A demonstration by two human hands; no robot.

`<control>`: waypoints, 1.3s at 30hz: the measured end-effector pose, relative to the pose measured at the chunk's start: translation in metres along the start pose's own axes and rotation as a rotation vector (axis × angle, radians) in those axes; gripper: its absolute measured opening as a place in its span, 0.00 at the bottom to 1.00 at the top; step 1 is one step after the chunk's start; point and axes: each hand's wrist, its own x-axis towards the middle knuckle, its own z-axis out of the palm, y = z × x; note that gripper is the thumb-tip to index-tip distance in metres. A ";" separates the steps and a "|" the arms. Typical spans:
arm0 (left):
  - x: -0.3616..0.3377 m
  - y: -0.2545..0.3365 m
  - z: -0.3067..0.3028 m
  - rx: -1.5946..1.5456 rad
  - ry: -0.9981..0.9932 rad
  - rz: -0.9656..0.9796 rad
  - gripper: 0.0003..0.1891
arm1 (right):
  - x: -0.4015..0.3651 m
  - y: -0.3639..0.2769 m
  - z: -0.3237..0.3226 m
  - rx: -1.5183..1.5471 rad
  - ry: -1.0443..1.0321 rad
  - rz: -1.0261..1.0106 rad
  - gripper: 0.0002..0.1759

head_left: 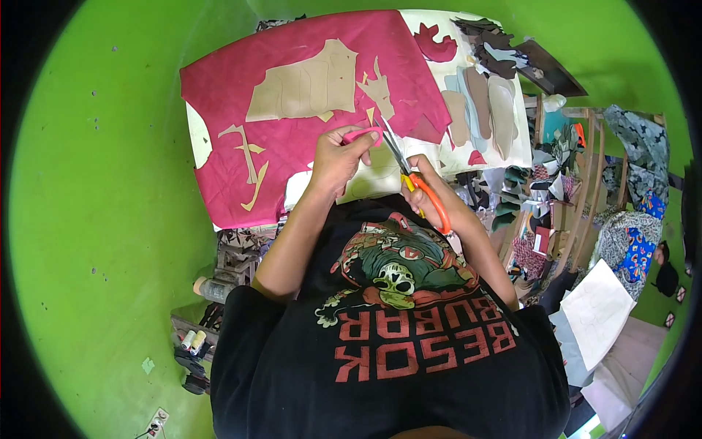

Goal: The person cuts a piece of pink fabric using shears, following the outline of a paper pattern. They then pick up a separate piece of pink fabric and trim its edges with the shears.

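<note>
My left hand pinches a small curved pink piece of material over the near edge of the table. In my right hand is a pair of scissors with orange and yellow handles. The scissor blades point away from me, parted, with their tips close to the pink piece. Beneath lies a large crimson sheet with a big tan sheet on it, marked with faint curved lines. Thin tan offcuts are scattered on the crimson sheet.
Cut shapes in brown, grey and beige lie at the table's right end, beside a red curved cutout and a dark tray. Wooden racks with fabric scraps stand at right. Thread spools sit at lower left, by the green wall.
</note>
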 end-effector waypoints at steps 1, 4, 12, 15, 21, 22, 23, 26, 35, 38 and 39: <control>0.000 0.002 0.004 0.002 0.000 0.004 0.08 | -0.001 0.002 -0.004 0.000 0.001 -0.005 0.45; -0.002 0.006 0.020 0.013 -0.020 0.055 0.06 | -0.002 0.007 -0.018 -0.023 -0.019 0.032 0.41; 0.014 -0.006 0.047 0.028 -0.003 0.059 0.06 | -0.002 0.003 -0.049 -0.093 -0.022 0.031 0.40; 0.017 -0.007 0.058 0.064 0.020 0.054 0.06 | -0.002 0.008 -0.059 -0.116 -0.013 0.063 0.37; 0.026 -0.008 0.075 0.081 0.068 0.077 0.07 | 0.004 0.023 -0.078 -0.055 -0.038 0.054 0.32; 0.027 -0.007 0.077 0.085 0.076 0.081 0.07 | 0.005 0.022 -0.081 -0.052 -0.045 0.047 0.32; 0.028 -0.007 0.078 0.075 0.076 0.084 0.07 | 0.007 0.022 -0.085 -0.052 -0.059 0.047 0.32; 0.033 -0.012 0.081 0.061 0.082 0.075 0.07 | 0.012 0.022 -0.094 -0.062 -0.085 0.040 0.33; 0.028 -0.008 0.091 0.123 0.165 0.066 0.06 | 0.023 0.035 -0.117 0.000 -0.236 0.021 0.36; 0.025 -0.019 0.087 0.068 0.212 0.044 0.05 | 0.038 0.056 -0.107 0.109 -0.239 -0.081 0.37; 0.025 -0.023 0.085 0.035 0.213 0.046 0.05 | 0.043 0.055 -0.109 0.092 -0.269 -0.125 0.35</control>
